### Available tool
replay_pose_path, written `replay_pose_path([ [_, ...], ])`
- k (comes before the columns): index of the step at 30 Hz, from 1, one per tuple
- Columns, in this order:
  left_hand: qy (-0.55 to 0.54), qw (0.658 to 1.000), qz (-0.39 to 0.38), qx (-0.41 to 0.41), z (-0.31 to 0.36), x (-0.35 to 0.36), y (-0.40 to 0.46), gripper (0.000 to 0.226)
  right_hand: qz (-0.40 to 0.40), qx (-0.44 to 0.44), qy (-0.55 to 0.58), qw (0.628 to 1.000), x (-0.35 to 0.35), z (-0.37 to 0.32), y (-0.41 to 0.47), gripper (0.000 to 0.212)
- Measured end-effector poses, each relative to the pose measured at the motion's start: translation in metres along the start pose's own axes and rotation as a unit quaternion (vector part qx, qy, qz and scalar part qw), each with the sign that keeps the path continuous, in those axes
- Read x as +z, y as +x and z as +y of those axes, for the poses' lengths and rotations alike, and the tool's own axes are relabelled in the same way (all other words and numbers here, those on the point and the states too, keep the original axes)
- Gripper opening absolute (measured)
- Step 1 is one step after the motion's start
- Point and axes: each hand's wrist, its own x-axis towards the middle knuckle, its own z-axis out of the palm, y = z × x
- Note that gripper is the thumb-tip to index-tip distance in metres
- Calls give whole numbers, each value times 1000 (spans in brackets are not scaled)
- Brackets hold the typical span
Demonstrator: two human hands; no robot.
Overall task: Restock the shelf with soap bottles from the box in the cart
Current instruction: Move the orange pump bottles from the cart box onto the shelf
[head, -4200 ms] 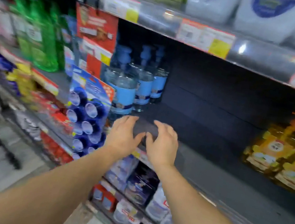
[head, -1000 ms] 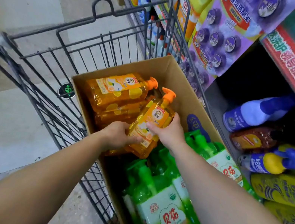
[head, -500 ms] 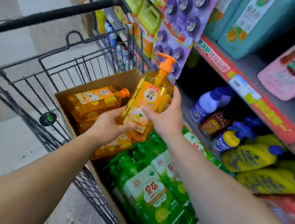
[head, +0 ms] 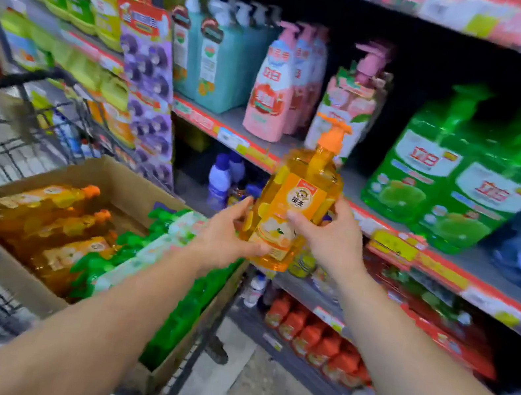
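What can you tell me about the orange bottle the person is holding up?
The clear orange plastic soap bottle is full of amber liquid and topped with an orange pump. Its front label shows a small cartoon face above pictured citrus fruit. It stands nearly upright, tilted slightly, in the air in front of the shelves and clear of the cardboard box. The left hand grips its lower side; the right hand holds the other side.

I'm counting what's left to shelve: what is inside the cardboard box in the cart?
The cardboard box holds orange soap bottles lying on their sides at the left and green bottles at the right. Anything beneath them is covered, as is the box's floor.
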Motion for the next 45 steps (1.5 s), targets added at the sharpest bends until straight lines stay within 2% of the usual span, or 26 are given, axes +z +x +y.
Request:
replay_pose_path([
  [3, 1, 994, -106, 25, 35, 109, -24, 78, 54, 0, -38, 998, -112, 22, -53, 52],
  [5, -3, 988, -154, 23, 60, 184, -42, 91, 100, 20, -63, 993, -187, 38, -92, 53],
  [10, -15, 957, -286, 54, 118, 355, -89, 113, 216, 79, -96, 968, -353, 72, -182, 41],
  [14, -19, 928, -362, 86, 150, 462, -118, 100, 316, 109, -125, 934, -446, 99, -244, 44],
  [17, -16, 907, -409, 101, 163, 535, -132, 101, 359, 137, -133, 913, -501, 123, -276, 47],
  [19, -13, 896, -430, 112, 167, 583, -136, 87, 383, 155, -135, 901, -535, 142, -289, 49],
  [21, -18, 887, -443, 125, 168, 631, -134, 81, 403, 159, -134, 891, -567, 162, -295, 48],
  [25, -17, 874, -463, 146, 177, 726, -112, 83, 435, 156, -132, 877, -632, 206, -283, 42],
  [30, -15, 868, -472, 153, 212, 835, -67, 83, 452, 162, -131, 867, -724, 247, -240, 46],
  [33, -24, 868, -469, 163, 238, 894, -44, 84, 471, 150, -109, 863, -776, 265, -217, 55],
  [38, 0, 876, -448, 177, 254, 970, -24, 85, 475, 145, -89, 864, -835, 298, -194, 65],
  [45, 57, 889, -416, 182, 242, 1055, -3, 86, 456, 161, -77, 872, -902, 366, -179, 60],
])
